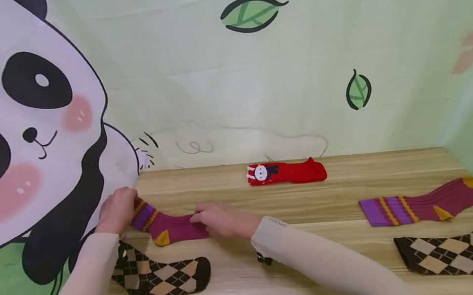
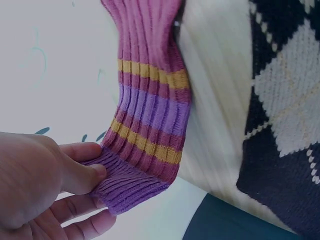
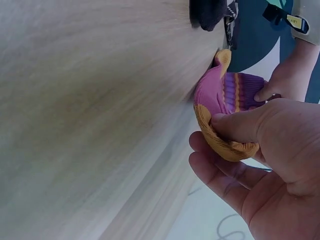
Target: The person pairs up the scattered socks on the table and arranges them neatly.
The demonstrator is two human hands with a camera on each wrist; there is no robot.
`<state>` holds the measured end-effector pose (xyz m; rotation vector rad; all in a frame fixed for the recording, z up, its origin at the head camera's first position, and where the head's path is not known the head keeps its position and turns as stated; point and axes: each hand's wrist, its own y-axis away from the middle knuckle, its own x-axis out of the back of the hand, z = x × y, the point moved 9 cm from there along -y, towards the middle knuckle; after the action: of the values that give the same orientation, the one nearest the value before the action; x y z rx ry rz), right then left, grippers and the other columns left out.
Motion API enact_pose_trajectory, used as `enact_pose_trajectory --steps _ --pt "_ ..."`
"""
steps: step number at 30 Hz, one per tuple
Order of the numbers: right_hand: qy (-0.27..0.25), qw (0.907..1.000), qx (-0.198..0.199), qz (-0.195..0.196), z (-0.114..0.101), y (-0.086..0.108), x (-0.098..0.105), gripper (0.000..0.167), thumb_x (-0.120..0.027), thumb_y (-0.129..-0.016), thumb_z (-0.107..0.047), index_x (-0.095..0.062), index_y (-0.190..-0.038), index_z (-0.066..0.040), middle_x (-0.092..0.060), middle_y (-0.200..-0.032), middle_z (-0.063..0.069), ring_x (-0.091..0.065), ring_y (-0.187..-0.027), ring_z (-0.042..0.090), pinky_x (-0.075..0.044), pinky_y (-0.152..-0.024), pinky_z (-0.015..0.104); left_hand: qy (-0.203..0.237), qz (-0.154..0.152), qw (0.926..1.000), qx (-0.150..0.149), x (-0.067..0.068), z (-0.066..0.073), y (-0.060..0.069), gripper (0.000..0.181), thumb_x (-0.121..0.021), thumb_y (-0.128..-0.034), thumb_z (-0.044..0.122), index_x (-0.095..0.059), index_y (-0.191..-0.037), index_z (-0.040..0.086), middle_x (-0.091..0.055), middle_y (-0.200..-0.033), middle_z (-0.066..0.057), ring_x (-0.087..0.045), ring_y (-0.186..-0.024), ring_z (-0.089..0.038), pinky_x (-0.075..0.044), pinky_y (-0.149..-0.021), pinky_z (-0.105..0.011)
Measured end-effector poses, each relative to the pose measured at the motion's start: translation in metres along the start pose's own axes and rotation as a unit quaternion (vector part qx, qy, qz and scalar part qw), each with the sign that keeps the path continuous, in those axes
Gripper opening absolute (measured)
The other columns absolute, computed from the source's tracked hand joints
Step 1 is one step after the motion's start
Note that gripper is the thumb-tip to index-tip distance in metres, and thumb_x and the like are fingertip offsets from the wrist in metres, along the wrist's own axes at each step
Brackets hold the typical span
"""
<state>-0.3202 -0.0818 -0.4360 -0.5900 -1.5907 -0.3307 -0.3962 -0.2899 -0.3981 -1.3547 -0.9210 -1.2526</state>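
Note:
A purple-and-maroon sock [image 1: 177, 227] with yellow stripes and heel is stretched between my two hands at the left of the table. My left hand [image 1: 117, 210] pinches its purple cuff [image 2: 132, 187] between thumb and forefinger. At the other end my right hand [image 1: 225, 220] holds the yellow toe [image 3: 220, 142], thumb on top and fingers beneath. Just in front lies a black, tan and grey argyle sock [image 1: 168, 278], its upper end partly behind my left sleeve.
Far right lie a matching purple-and-maroon sock [image 1: 427, 202] and another argyle sock [image 1: 465, 249]. A red sock [image 1: 293, 172] with a white animal face lies by the back wall. Panda-printed cloth [image 1: 89, 187] borders the wooden table [image 1: 322, 251]. A small dark item [image 1: 263, 259] shows under my right sleeve.

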Motion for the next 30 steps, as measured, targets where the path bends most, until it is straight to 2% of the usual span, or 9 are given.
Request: enact_pose_trajectory --steps 9,16,23,30 --pt "0.011 0.9998 0.011 0.012 -0.005 0.005 0.011 0.041 -0.069 -0.095 -0.003 -0.069 -0.135 -0.014 -0.064 -0.121 0.002 -0.063 -0.106 0.012 -0.051 -0.096 0.019 -0.016 0.044 0.9989 -0.001 0.023 0.011 0.004 0.008 -0.072 -0.0880 -0.003 -0.071 -0.095 -0.006 -0.068 -0.089 -0.023 -0.063 -0.073 -0.035 -0.056 -0.072 -0.054" --pt "-0.003 1.0000 0.008 0.004 -0.010 0.013 0.025 0.043 -0.071 -0.095 -0.006 -0.067 -0.138 -0.015 -0.063 -0.127 0.002 -0.062 -0.107 0.012 -0.052 -0.091 0.019 -0.008 0.052 0.9986 0.005 0.029 0.012 0.009 0.009 -0.073 -0.0872 -0.004 -0.070 -0.096 -0.006 -0.066 -0.087 -0.022 -0.062 -0.072 -0.036 -0.056 -0.070 -0.056" --pt "0.008 0.9996 0.020 0.018 -0.012 0.020 0.041 0.039 -0.073 -0.097 -0.013 -0.068 -0.135 -0.013 -0.063 -0.123 0.001 -0.061 -0.104 0.011 -0.052 -0.091 0.020 -0.003 0.085 0.9963 -0.011 0.043 0.022 0.013 0.006 -0.070 -0.0875 -0.005 -0.070 -0.094 -0.004 -0.064 -0.084 -0.021 -0.061 -0.070 -0.037 -0.055 -0.065 -0.056" --pt "0.021 0.9984 0.038 0.037 -0.014 0.031 0.058 0.038 -0.073 -0.097 -0.018 -0.068 -0.134 -0.013 -0.063 -0.124 0.002 -0.064 -0.105 0.012 -0.053 -0.090 0.020 -0.004 0.102 0.9946 -0.018 0.054 0.032 0.017 0.012 -0.070 -0.0865 -0.007 -0.072 -0.098 -0.005 -0.066 -0.087 -0.022 -0.063 -0.072 -0.037 -0.056 -0.068 -0.057"
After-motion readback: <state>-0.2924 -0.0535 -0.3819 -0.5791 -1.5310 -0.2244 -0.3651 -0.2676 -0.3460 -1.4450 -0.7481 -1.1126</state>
